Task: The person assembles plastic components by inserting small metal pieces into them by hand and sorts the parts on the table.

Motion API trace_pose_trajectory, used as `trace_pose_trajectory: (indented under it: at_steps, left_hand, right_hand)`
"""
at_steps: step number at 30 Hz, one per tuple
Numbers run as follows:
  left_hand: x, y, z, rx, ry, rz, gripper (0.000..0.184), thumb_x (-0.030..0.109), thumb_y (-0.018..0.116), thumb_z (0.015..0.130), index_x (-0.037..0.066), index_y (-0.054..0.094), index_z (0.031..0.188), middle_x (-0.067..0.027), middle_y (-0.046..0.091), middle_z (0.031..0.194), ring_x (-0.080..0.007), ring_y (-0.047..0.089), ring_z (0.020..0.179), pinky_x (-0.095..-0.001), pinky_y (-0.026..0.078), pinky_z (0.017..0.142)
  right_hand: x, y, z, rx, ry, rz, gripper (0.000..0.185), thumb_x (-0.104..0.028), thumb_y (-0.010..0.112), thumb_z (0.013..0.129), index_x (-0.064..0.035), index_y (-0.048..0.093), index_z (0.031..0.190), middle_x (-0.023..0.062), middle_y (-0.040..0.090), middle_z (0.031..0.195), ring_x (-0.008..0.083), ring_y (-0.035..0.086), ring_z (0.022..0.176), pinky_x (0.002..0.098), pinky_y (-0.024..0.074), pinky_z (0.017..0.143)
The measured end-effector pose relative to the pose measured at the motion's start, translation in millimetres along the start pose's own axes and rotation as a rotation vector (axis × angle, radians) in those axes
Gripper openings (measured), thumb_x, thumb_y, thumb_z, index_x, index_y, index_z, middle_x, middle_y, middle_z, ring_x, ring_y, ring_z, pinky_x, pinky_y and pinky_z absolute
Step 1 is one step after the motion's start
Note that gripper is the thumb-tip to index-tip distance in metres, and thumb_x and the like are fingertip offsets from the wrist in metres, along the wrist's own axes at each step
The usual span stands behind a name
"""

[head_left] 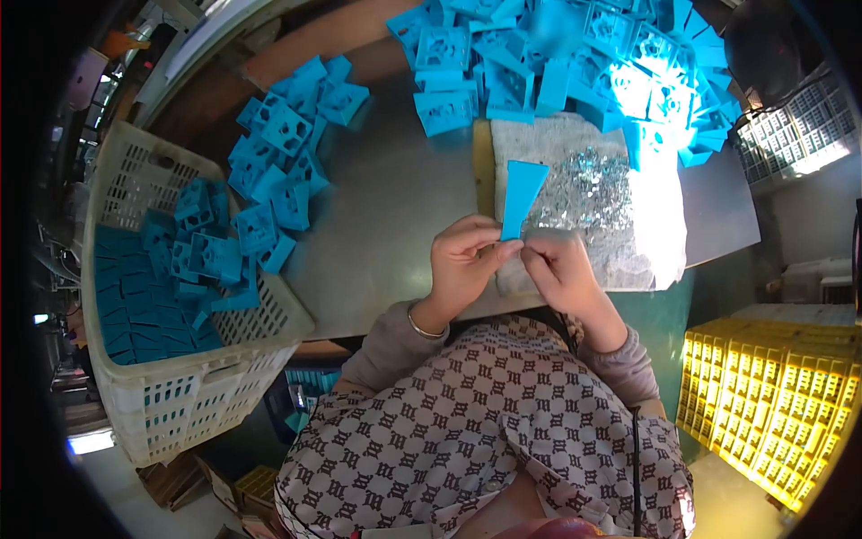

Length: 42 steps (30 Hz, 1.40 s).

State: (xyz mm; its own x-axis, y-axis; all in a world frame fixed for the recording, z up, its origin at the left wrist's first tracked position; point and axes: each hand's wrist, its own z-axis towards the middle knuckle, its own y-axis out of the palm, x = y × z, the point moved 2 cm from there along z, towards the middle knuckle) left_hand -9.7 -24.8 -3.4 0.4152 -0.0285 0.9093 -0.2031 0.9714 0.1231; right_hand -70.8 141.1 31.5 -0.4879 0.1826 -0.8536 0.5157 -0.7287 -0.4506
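My left hand point(466, 266) pinches the lower end of a blue tapered plastic piece point(523, 198) between thumb and fingers, and the piece stands upright with its wide end up. Close against that lower end is my right hand point(566, 272), its fingers closed; whatever they hold is hidden or too small to make out. Just beyond the hands, many small shiny bits point(588, 184) lie scattered on a white cloth point(521, 148).
A large heap of blue plastic housings point(507, 76) covers the table's far side, in glare at right. More housings point(283, 130) lie at left beside a white crate point(215, 364) holding blue parts. Yellow crates point(772, 386) stand at lower right.
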Motion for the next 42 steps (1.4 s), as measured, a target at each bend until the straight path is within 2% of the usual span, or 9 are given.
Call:
trace_pose_trajectory:
  at_steps: [10,20,21,25,28,31,33,36,42]
  left_hand:
    - [26.1,-16.2,217.0,0.043,0.861,0.920,0.024,0.012,0.085,0.077,0.003,0.073,0.095,-0.0097,0.069,0.092,-0.0316,0.065,0.087,-0.0403,0.053,0.073]
    - [2.6,1.9,378.0,-0.045,0.833,1.122,0.029,0.012,0.079,0.083,0.003,0.074,0.110,-0.0145,0.068,0.111,-0.0343,0.066,0.097,-0.0415,0.056,0.088]
    - [2.3,3.2,379.5,-0.042,0.694,1.159,0.040,0.013,0.077,0.084,0.003,0.069,0.122,-0.0162,0.063,0.123,-0.0370,0.063,0.108,-0.0431,0.053,0.097]
    - [7.7,25.9,355.2,0.246,0.768,1.253,0.048,0.013,0.076,0.083,0.005,0.062,0.128,-0.0156,0.057,0.130,-0.0411,0.051,0.124,-0.0482,0.046,0.102]
    - [17.2,67.0,308.4,-0.022,0.879,1.105,0.039,0.013,0.076,0.081,0.006,0.066,0.118,-0.0145,0.060,0.122,-0.0382,0.055,0.116,-0.0466,0.048,0.095]
    - [-5.7,115.4,250.6,-0.418,0.954,0.835,0.007,0.012,0.075,0.081,0.010,0.070,0.085,-0.0067,0.066,0.093,-0.0308,0.061,0.097,-0.0440,0.051,0.080]
    - [-30.9,141.8,209.3,-0.595,0.897,0.798,0.009,0.018,0.076,0.081,0.012,0.069,0.079,-0.0040,0.062,0.087,-0.0264,0.061,0.096,-0.0409,0.050,0.079]
    - [-56.8,171.2,174.5,-0.733,0.925,0.846,0.012,0.020,0.076,0.083,0.010,0.073,0.089,-0.0028,0.063,0.092,-0.0242,0.061,0.098,-0.0402,0.049,0.084]
    - [-86.6,190.0,167.1,-0.660,0.963,1.186,0.012,0.021,0.076,0.083,0.009,0.072,0.083,-0.0021,0.061,0.097,-0.0217,0.057,0.104,-0.0413,0.045,0.087]
  right_hand:
    - [53.0,32.8,-36.0,0.256,-0.225,-0.452,0.013,-0.010,0.068,0.079,-0.0066,0.061,0.068,0.0104,0.058,0.069,0.0322,0.059,0.061,0.0424,0.0477,0.063]
    - [62.1,40.8,-47.6,0.284,-0.347,-0.526,0.015,-0.011,0.073,0.075,-0.0091,0.060,0.068,0.0059,0.054,0.074,0.0256,0.060,0.068,0.0384,0.0459,0.071]
    - [61.9,40.5,-47.4,0.281,-0.342,-0.529,0.015,-0.011,0.073,0.075,-0.0091,0.060,0.068,0.0057,0.054,0.073,0.0254,0.059,0.068,0.0382,0.0458,0.071]
    - [59.5,39.2,-46.3,0.289,-0.350,-0.514,0.016,-0.012,0.072,0.077,-0.0094,0.059,0.068,0.0053,0.053,0.073,0.0248,0.059,0.068,0.0377,0.0455,0.071]
    - [62.1,40.4,-47.5,0.296,-0.347,-0.504,0.018,-0.014,0.070,0.080,-0.0093,0.058,0.067,0.0051,0.053,0.072,0.0242,0.059,0.069,0.0376,0.0452,0.071]
    - [62.6,38.9,-47.6,0.288,-0.350,-0.495,0.017,-0.015,0.070,0.079,-0.0091,0.059,0.069,0.0054,0.053,0.073,0.0244,0.059,0.071,0.0376,0.0461,0.074]
    - [63.0,39.3,-49.0,0.293,-0.339,-0.488,0.016,-0.015,0.071,0.079,-0.0091,0.059,0.069,0.0056,0.054,0.074,0.0244,0.060,0.072,0.0377,0.0464,0.075]
    - [63.3,39.7,-50.5,0.303,-0.335,-0.480,0.016,-0.016,0.071,0.079,-0.0090,0.060,0.070,0.0057,0.054,0.075,0.0244,0.060,0.073,0.0376,0.0468,0.076]
    - [64.8,38.7,-50.3,0.316,-0.354,-0.461,0.015,-0.015,0.071,0.078,-0.0077,0.060,0.071,0.0063,0.055,0.076,0.0249,0.060,0.073,0.0371,0.0476,0.075]
